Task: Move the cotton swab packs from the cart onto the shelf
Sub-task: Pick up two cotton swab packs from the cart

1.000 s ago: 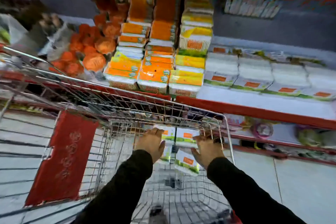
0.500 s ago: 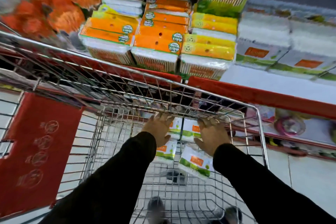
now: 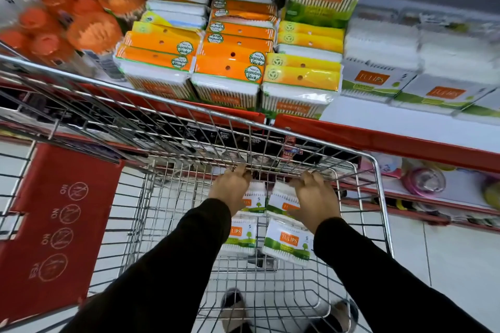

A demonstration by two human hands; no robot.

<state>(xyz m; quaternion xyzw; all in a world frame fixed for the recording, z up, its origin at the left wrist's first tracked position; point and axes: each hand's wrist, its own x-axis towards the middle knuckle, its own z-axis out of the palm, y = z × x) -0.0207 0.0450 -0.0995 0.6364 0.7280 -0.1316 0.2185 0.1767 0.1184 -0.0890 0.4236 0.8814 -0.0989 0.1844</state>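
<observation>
Several white-and-green Tulips cotton swab packs lie in the front of the wire cart (image 3: 380, 205). My left hand (image 3: 232, 189) covers the upper left pack (image 3: 256, 199), fingers curled over its far edge by the cart's front wall. In the same way, my right hand (image 3: 315, 197) is curled over the upper right pack (image 3: 280, 199). Two more packs, the lower left pack (image 3: 242, 236) and the lower right pack (image 3: 288, 243), lie free just below my wrists. The white shelf (image 3: 378, 123) with its red front edge runs beyond the cart.
On the shelf stand rows of white swab packs (image 3: 376, 81) at right and stacks of orange and yellow packs (image 3: 227, 70) at centre, with orange mesh scrubbers (image 3: 92, 32) at left. A red seat flap (image 3: 59, 224) hangs in the cart's left side. A lower shelf (image 3: 424, 181) holds pink items.
The view has come closer to the shelf and cart. Both hands have slid forward over the upper packs toward the cart's front wall, and their fingers have curled.
</observation>
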